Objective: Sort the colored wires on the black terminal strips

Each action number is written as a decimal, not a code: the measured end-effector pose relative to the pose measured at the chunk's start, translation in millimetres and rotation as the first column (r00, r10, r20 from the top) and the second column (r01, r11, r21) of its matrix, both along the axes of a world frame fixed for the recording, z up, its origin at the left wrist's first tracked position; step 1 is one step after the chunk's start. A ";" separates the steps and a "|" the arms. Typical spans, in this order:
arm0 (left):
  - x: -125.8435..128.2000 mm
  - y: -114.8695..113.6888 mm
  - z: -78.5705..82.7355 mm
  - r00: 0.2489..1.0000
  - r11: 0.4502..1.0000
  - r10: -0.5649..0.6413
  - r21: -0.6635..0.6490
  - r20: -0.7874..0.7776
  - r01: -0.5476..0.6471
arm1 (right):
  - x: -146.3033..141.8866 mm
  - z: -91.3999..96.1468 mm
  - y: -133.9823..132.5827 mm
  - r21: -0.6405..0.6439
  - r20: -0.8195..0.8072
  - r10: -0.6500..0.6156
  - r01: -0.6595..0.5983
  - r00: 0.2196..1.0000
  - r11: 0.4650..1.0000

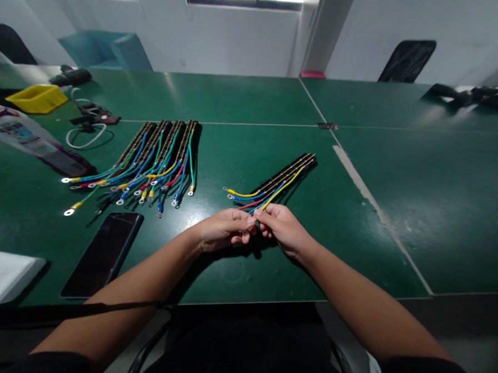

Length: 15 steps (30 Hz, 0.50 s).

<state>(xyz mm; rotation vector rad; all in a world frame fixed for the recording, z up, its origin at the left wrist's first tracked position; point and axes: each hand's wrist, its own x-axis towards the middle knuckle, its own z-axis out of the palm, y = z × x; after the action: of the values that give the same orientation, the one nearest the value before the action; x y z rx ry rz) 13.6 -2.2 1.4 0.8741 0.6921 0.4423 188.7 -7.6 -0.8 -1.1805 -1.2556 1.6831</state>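
A black strip with coloured wires (283,177) lies on the green table (245,103), angled toward the far right; its yellow, blue and red leads end in ring terminals. My left hand (224,230) and my right hand (282,226) meet at the near ends of these wires. Both are closed in a pinch on the wire ends. Which single wire each finger holds is hidden.
To the left lies a row of several similar wired strips (159,154). A dark phone (103,254) sits near the front edge, a white pad (2,274) beyond it. A yellow tray (39,97), cables and a packet are at far left. Black chairs stand behind.
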 end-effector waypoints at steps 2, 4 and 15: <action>-0.7 -0.5 0.7 0.999 0.999 0.031 0.036 -0.026 -0.030 | -0.3 0.5 -0.6 0.004 -0.001 -0.023 0.023 1.000 1.000; -1.8 -0.9 0.7 0.999 0.998 0.027 0.063 -0.043 -0.024 | -0.3 1.1 -0.9 0.002 -0.001 -0.033 0.033 0.999 0.999; 1.3 -5.2 1.2 0.993 0.984 0.094 0.157 -0.069 -0.083 | 1.3 1.7 0.8 -0.073 -0.101 -0.031 0.024 0.994 0.997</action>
<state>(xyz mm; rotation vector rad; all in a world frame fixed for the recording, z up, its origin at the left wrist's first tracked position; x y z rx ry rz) 14.8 -7.3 2.6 1.0125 0.7766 0.5497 190.0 -6.8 1.0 -1.1332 -1.1203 1.7580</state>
